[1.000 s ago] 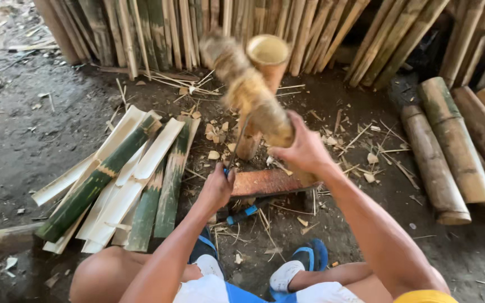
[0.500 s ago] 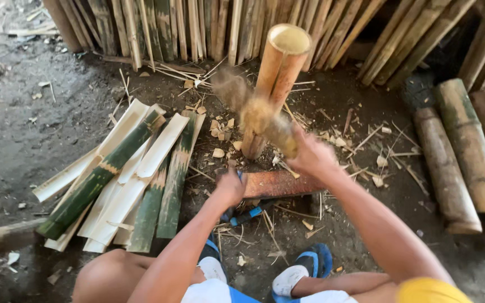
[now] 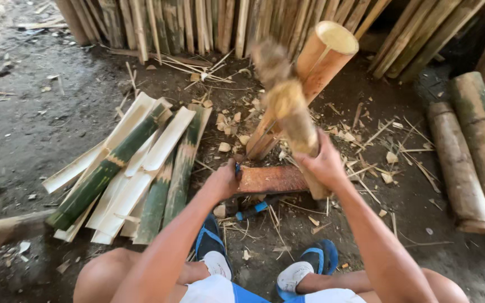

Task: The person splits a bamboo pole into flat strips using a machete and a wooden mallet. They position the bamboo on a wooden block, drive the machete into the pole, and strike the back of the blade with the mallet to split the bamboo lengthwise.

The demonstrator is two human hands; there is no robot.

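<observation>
Bamboo pole (image 3: pixel 315 67) stands tilted at centre, open top toward the upper right, foot on the dirt floor (image 3: pixel 40 123) among chips. A rusty blade (image 3: pixel 270 179) lies flat against the pole's lower end. Left hand (image 3: pixel 223 180), grip closed on the blade's handle end. Right hand (image 3: pixel 324 165), grip closed on a wooden club (image 3: pixel 287 106), raised and motion-blurred in front of the pole. Just left of the blade, a pile of split bamboo slats (image 3: pixel 136 168), green and pale, lies on the floor. Whole bamboo logs (image 3: pixel 467 163) lie at the right. More bamboo strips (image 3: pixel 197 22) lean along the back. Blue sandals (image 3: pixel 321 261) on the feet below.
</observation>
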